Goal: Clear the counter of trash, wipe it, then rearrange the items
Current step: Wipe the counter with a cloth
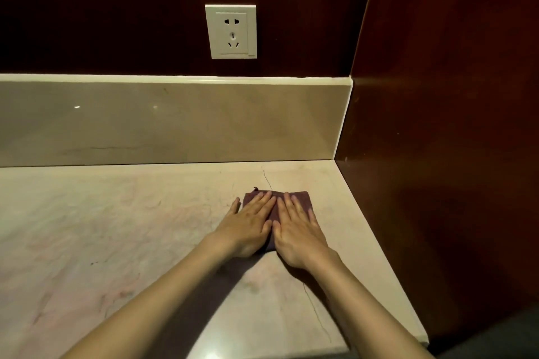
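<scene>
Purple cloth [294, 198] lies under both flat, open palms, left hand [250, 221] and right hand [297, 230], near the worktop [116, 227] corner.

most of the cloth [303, 198] is covered by my left hand [248, 227] and right hand [297, 234]; i see only its far edge and a strip between them. the counter [102, 227] runs off the left and bottom edges. both forearms are cut off at the bottom.
</scene>
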The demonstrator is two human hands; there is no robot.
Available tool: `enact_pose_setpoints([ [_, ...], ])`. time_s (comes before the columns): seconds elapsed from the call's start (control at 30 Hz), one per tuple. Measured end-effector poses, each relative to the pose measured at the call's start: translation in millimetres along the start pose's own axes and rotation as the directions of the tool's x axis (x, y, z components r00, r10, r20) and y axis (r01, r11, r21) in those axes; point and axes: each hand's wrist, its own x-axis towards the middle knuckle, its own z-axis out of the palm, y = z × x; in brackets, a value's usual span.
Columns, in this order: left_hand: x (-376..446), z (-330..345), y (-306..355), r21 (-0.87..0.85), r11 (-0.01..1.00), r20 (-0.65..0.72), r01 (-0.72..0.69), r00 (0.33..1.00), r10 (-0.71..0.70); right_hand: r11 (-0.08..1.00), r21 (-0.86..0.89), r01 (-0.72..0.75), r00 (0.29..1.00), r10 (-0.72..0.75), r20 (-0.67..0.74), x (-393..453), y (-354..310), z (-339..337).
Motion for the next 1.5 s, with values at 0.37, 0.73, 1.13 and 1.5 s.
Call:
enact_pose_setpoints([
  [0.37,86.9,-18.1,-44.9,0.010,1.000,-0.044,-0.007,0.999,0.008,0.999,-0.004,-0.043,0.999,0.043,-0.016,98.1,7.0,-18.7],
  [0.73,92.7,-19.5,-53.9,0.000,0.998,-0.051,-0.055,0.997,0.055,0.998,-0.056,-0.032,0.998,0.029,-0.055,111.2,11.6,-16.9],
  [1.13,52.6,-12.5,-46.8,-0.012,0.998,-0.024,-0.064,0.998,0.063,0.997,-0.045,-0.056,0.997,0.054,-0.054,71.7,-9.2,-4.7],
  [1.5,-62.7,10.8,-13.1,-0.027,0.999,-0.026,-0.028,0.999,0.027,0.999,-0.040,0.029,0.999,-0.030,-0.029,-34.6,-36.0,22.0],
])
